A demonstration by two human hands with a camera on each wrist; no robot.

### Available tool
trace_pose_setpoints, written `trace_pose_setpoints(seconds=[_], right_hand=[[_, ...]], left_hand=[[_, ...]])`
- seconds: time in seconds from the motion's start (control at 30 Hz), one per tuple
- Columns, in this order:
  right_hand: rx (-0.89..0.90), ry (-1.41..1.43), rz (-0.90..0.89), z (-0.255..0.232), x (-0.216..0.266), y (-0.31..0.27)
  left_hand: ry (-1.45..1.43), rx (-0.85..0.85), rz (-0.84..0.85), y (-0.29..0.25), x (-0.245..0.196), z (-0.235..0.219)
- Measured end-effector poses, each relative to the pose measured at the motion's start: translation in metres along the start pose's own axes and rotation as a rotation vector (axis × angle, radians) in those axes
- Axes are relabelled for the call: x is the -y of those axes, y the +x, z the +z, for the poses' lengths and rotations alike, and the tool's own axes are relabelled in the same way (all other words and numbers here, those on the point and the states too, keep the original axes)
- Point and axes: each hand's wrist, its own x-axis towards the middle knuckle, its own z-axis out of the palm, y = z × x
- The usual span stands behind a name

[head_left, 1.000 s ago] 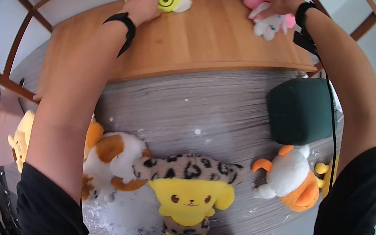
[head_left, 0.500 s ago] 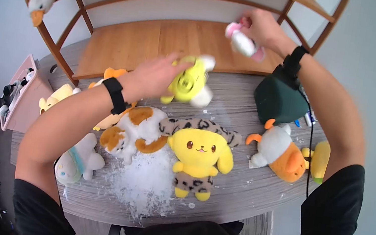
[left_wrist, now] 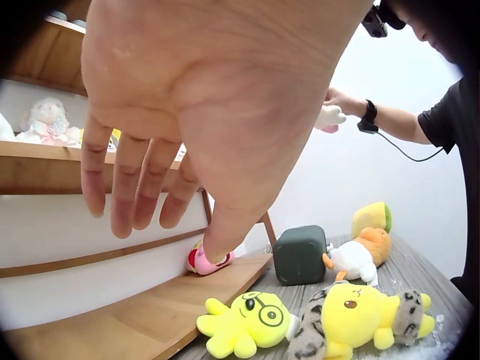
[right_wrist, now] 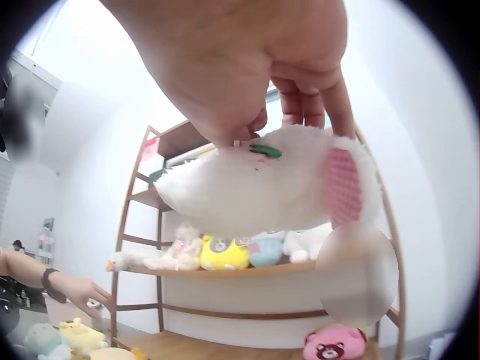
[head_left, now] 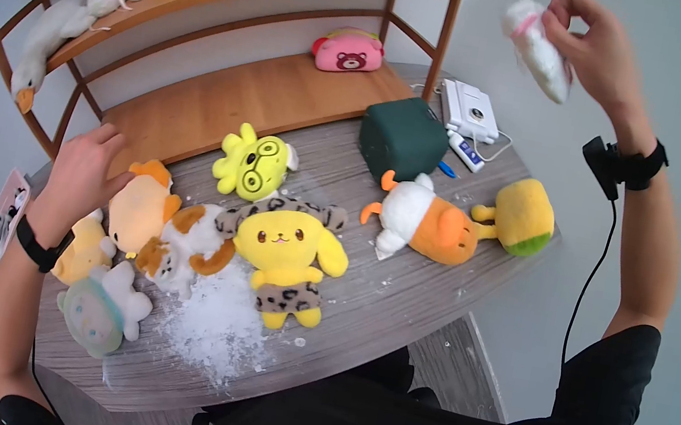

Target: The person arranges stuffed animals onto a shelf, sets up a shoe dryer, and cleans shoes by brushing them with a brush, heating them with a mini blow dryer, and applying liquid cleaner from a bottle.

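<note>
A white plush toy point(head_left: 537, 51) hangs in the air toward the right of the desk point(head_left: 417, 294), touching neither desk nor shelf. The right hand point(head_left: 600, 58) pinches it between thumb and fingers. The left hand point(head_left: 83, 176) holds nothing; its fingers reach out loosely near the desk's left edge, close to an orange plush point(head_left: 138, 213), and the two hands are well apart.

Half a second ago the left hand was on the yellow toy with glasses point(head_left: 256, 166); now that toy lies on the desk by its back edge, just in front of the lower shelf board point(head_left: 242, 100). So that hand is free, while the right one has drawn its toy farther from the shelf.

Nearer the desk's front edge lie a leopard-eared yellow plush point(head_left: 282, 257) and a patch of white powder point(head_left: 216, 323). A dark green box point(head_left: 403, 142) stands near the back edge, and an orange-and-white plush point(head_left: 426, 218) lies toward the right corner. A pink bear pouch point(head_left: 348, 52) sits on the lower board.
</note>
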Motion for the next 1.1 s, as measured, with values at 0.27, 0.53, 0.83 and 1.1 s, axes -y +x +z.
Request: trace_pose_setpoints(seconds=[0.27, 0.53, 0.83, 1.1], right_hand=[[0.473, -0.245, 0.190, 0.141, -0.129, -0.133], [0.252, 0.017, 0.307, 0.177, -0.157, 0.008], [0.689, -0.145, -0.029, 0.435, -0.132, 0.155], [0.799, -0.305, -0.048, 0.525, -0.133, 0.171]], left_hand=[[-0.002, -0.022, -0.018, 0.004, -0.008, 0.019], [-0.019, -0.002, -0.149, -0.029, -0.017, -0.011], [-0.062, 0.099, -0.374, -0.057, -0.035, 0.002], [-0.026, 0.217, -0.523, -0.093, -0.041, 0.012]])
